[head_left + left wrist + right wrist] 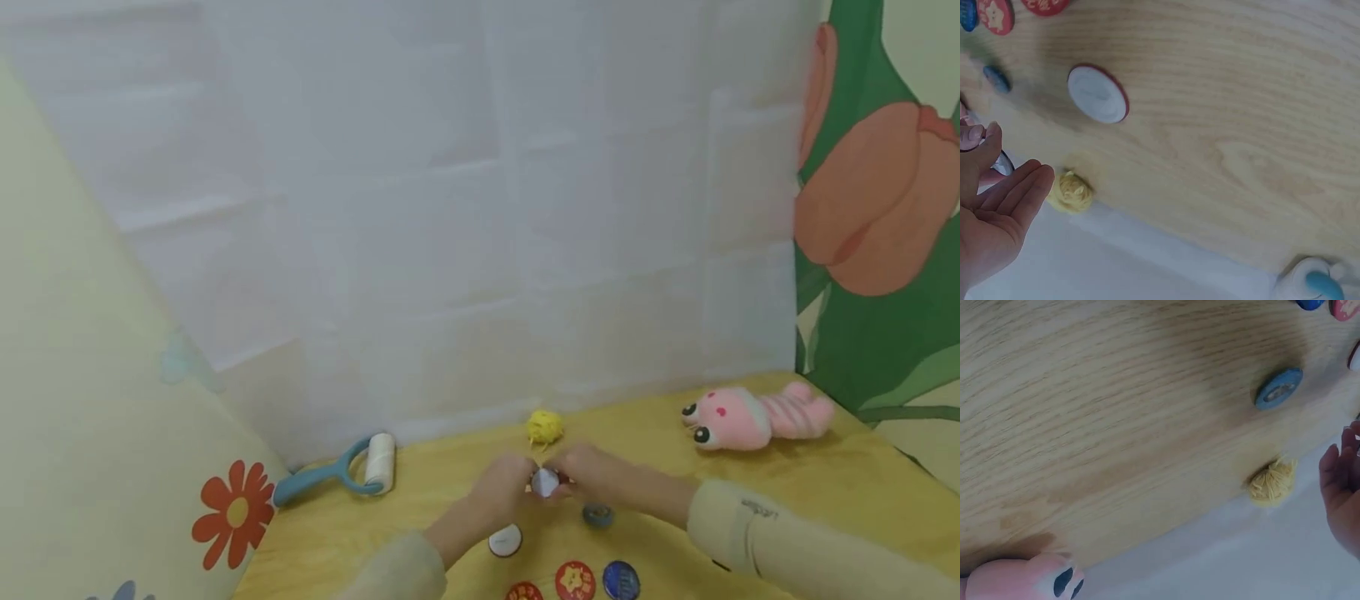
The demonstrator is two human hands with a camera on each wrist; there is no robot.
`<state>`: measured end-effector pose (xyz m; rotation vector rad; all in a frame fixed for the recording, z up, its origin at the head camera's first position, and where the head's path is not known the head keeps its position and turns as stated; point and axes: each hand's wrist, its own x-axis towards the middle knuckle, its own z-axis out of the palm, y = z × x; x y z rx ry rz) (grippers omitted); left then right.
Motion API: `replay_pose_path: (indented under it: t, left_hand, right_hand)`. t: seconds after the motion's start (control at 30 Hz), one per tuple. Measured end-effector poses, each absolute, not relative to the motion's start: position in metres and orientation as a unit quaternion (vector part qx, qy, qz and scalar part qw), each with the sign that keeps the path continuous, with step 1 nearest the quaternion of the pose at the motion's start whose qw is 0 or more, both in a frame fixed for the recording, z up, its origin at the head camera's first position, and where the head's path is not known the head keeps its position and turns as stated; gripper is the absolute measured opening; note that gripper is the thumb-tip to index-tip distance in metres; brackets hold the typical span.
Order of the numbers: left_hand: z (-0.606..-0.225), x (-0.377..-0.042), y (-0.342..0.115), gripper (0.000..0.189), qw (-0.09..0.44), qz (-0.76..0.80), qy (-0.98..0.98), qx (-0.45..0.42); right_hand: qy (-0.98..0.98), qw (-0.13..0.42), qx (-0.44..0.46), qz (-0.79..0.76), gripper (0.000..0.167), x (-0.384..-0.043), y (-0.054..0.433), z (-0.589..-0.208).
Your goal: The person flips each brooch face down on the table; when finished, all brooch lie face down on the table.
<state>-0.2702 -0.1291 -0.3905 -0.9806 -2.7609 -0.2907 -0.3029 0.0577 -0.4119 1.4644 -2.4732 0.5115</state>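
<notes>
Both hands meet over the table around a small round badge (545, 482) with a pale face towards the head camera. My left hand (501, 492) pinches its left edge; the left wrist view shows the thumb at the badge (1004, 164) and the other fingers stretched out loosely. From the other side my right hand (596, 479) grips the right edge, its fingertips partly cut off in the right wrist view. Below the left hand a white-backed round badge (505, 540) with a red rim lies on the table. A blue-grey round piece (1279, 388) lies under the right hand.
Red badges (575, 581) and a blue badge (621, 580) lie near the front. Behind the hands sits a yellow yarn ball (545, 427). A blue-handled lint roller (322, 475) is at left, a pink plush toy (750, 419) at right. A white sheet (450, 250) hangs behind the table.
</notes>
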Motion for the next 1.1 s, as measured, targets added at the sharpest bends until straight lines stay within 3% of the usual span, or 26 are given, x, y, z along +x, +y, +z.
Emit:
replay_pose_path:
  t: [0.17, 0.27, 0.67, 1.1]
  left_hand:
    - [-0.410, -0.267, -0.128, 0.016, 0.062, -0.091, -0.939, -0.325]
    - [-0.414, -0.267, -0.126, 0.019, 0.042, -0.084, -0.947, -0.308]
    - [-0.418, -0.271, -0.117, 0.021, 0.053, -0.022, -0.944, -0.325]
    - [-0.427, -0.268, -0.114, 0.023, 0.074, 0.069, -0.940, -0.327]
  right_hand:
    - [-0.858, 0.103, 0.488, 0.121, 0.031, -0.295, 0.057, -0.428]
    - [-0.864, 0.099, 0.482, 0.104, 0.026, -0.294, 0.055, -0.432]
    - [-0.890, 0.071, 0.446, 0.067, 0.023, -0.295, 0.053, -0.442]
    - [-0.883, 0.091, 0.448, 0.105, 0.014, -0.296, 0.053, -0.445]
